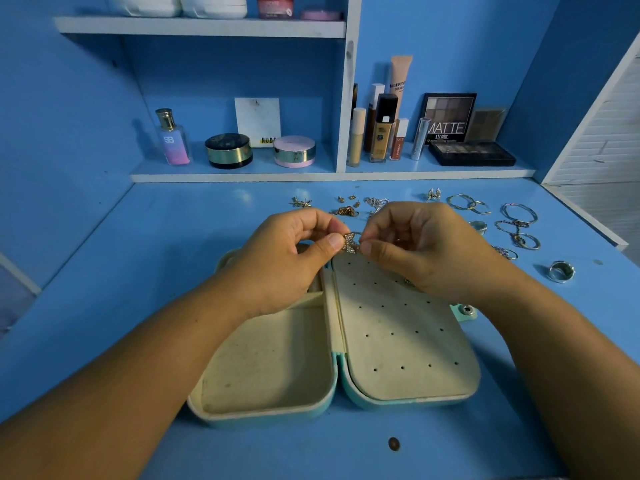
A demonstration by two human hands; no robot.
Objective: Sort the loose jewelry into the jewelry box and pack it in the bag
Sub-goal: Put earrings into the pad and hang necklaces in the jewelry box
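Observation:
An open jewelry box (277, 368) with cream lining and a teal shell lies flat on the blue desk; its right half is a panel with small holes (401, 327). Above the box's far edge, my left hand (284, 258) and my right hand (426, 244) both pinch a small sparkly butterfly-shaped earring (350, 242) between thumb and fingers. Loose jewelry lies beyond and to the right: stud earrings (300, 202), hoop earrings (467, 204), bangles (519, 213) and a wide silver ring (561, 271).
A shelf at the back holds a perfume bottle (172, 138), round compacts (228, 150), foundation tubes (381, 133) and eyeshadow palettes (471, 152). The box's snap tab (465, 311) sticks out at right. A small dark round spot (394, 444) marks the desk's near edge.

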